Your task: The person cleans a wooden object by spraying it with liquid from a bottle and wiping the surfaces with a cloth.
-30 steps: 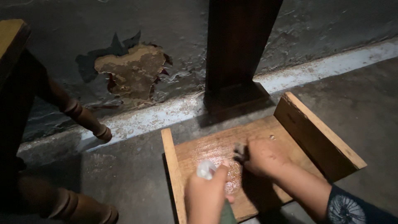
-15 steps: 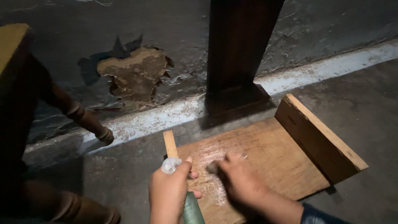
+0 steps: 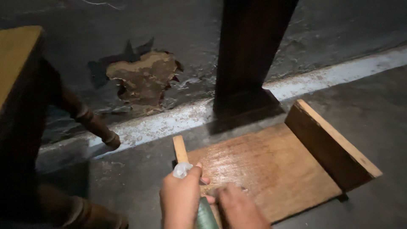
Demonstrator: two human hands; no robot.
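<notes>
A wooden board piece (image 3: pixel 271 165) with raised side boards lies flat on the floor, its left half glossy and wet. My left hand (image 3: pixel 180 201) grips a green spray bottle (image 3: pixel 205 216) with a clear nozzle (image 3: pixel 181 169), held over the board's near left corner. My right hand (image 3: pixel 239 208) presses down on the board's near edge right beside the bottle; a small dark pad under its fingers is mostly hidden.
A dark wooden post (image 3: pixel 250 59) stands behind the board against a grey wall with a peeled patch (image 3: pixel 144 80). A turned furniture leg (image 3: pixel 91 121) and dark furniture fill the left side. Grey concrete floor (image 3: pixel 373 110) surrounds the board.
My right hand slid from the board's middle toward me and to the left, ending at the near edge. My left hand with the bottle shifted left, then held. The view tilted slightly.
</notes>
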